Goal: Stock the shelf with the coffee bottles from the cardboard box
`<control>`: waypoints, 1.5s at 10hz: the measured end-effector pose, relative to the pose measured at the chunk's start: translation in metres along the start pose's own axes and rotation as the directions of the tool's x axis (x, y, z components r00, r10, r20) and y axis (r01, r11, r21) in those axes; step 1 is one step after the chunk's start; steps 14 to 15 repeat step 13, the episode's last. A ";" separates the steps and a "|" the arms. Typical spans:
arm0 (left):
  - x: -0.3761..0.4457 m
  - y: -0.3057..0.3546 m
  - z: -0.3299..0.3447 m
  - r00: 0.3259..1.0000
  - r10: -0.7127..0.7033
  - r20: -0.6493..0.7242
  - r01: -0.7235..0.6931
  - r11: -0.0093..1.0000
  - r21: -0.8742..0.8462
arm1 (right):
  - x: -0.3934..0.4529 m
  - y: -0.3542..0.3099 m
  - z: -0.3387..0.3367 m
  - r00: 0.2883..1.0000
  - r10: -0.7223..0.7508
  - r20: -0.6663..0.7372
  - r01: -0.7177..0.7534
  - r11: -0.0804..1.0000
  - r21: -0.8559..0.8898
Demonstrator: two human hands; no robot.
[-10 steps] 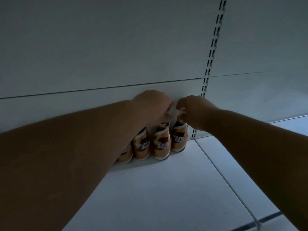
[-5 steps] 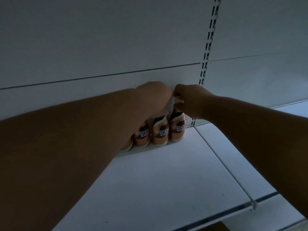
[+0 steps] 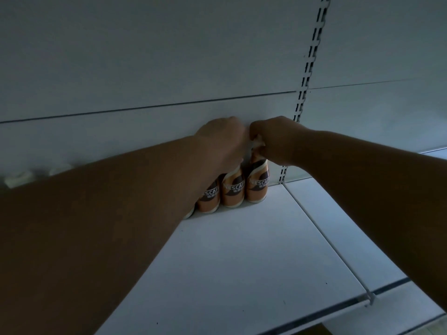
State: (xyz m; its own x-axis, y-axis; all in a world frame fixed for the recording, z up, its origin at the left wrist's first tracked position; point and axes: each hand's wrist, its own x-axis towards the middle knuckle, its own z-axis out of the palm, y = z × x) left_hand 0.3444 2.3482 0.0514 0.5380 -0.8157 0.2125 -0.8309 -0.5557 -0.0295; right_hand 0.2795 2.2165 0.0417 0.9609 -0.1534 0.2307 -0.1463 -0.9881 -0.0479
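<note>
Orange and brown Nescafé coffee bottles stand in a row against the back panel of a white shelf (image 3: 242,262). My right hand (image 3: 278,139) grips the top of the rightmost bottle (image 3: 257,184). My left hand (image 3: 222,141) is closed over the top of the bottle beside it (image 3: 233,192). A third bottle (image 3: 209,198) stands to the left, and my left forearm hides most of another. White caps of more bottles (image 3: 17,180) show at the far left. The cardboard box is out of view.
A slotted metal upright (image 3: 307,76) runs up the back panel just right of the bottles. Another white shelf board (image 3: 358,226) adjoins on the right. The shelf's front edge (image 3: 314,313) runs along the bottom right.
The view has shifted, so hands and bottles sit higher in frame and the shelf's front edge shows. Both hands stay on the bottle tops at the back panel.
</note>
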 end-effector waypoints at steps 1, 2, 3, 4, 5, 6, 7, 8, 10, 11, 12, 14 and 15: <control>0.000 -0.004 0.005 0.998 -0.060 -0.008 0.060 0.996 -0.073 | 0.003 -0.002 0.000 1.000 -0.001 -0.002 0.001 1.000 -0.019; -0.001 -0.006 0.006 0.999 -0.003 -0.038 0.002 1.000 -0.025 | 0.004 -0.003 0.002 0.999 0.018 -0.027 -0.018 1.000 -0.019; -0.004 -0.004 0.006 0.996 0.061 -0.065 -0.059 0.998 0.024 | 0.003 -0.003 0.004 0.998 0.040 -0.045 -0.041 0.999 -0.025; -0.004 -0.004 0.007 0.995 0.064 -0.075 -0.062 0.998 0.028 | 0.003 -0.004 0.003 0.997 0.056 -0.047 -0.058 0.998 -0.030; -0.003 -0.005 0.006 0.997 0.046 -0.068 -0.045 0.999 0.009 | 0.002 -0.005 0.003 0.996 0.076 -0.046 -0.076 0.997 -0.014; -0.003 -0.004 0.007 0.998 0.024 -0.066 -0.024 1.000 -0.005 | 0.003 -0.006 0.004 0.995 0.096 -0.041 -0.096 0.995 -0.008; -0.005 -0.002 0.008 0.996 0.036 -0.086 -0.034 0.999 0.019 | 0.003 -0.008 0.004 0.994 0.105 -0.040 -0.105 0.994 -0.003; -0.006 -0.003 0.008 0.996 0.033 -0.088 -0.030 0.999 0.032 | 0.001 -0.010 0.002 0.992 0.125 -0.031 -0.124 0.992 0.013; -0.014 -0.004 0.016 0.981 0.057 -0.183 -0.037 0.993 0.112 | -0.011 -0.013 0.006 0.983 0.177 -0.051 -0.170 0.978 0.116; -0.029 -0.004 0.017 0.953 0.118 -0.278 -0.062 0.978 0.201 | -0.031 -0.017 0.007 0.963 0.244 -0.113 -0.223 0.960 0.172; -0.057 -0.009 0.014 0.933 0.138 -0.332 -0.079 0.979 0.186 | -0.061 -0.034 0.007 0.943 0.286 -0.170 -0.258 0.952 0.165; -0.098 -0.015 0.009 0.915 0.182 -0.359 -0.137 0.979 0.148 | -0.087 -0.056 0.004 0.928 0.306 -0.213 -0.274 0.947 0.169; -0.098 -0.015 0.009 0.915 0.182 -0.359 -0.137 0.979 0.148 | -0.087 -0.056 0.004 0.928 0.306 -0.213 -0.274 0.947 0.169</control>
